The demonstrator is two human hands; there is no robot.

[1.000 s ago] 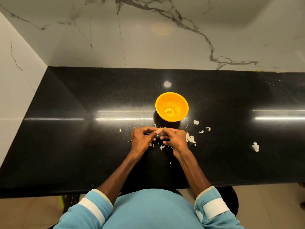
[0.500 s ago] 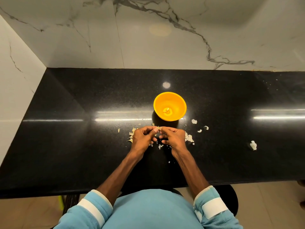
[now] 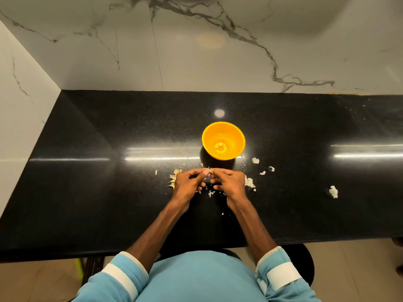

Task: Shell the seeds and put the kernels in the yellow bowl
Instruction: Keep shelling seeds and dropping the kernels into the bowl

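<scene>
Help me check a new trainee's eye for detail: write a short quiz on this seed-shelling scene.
1. True or false: the yellow bowl touches the left hand.
2. What lies in the bowl? A) nothing B) a few pale kernels C) a spoon
3. Fill in: the right hand and the left pinch one small ___ between their fingertips.

Key: 1. False; the bowl stands apart, beyond both hands. 2. B. 3. seed.
</scene>
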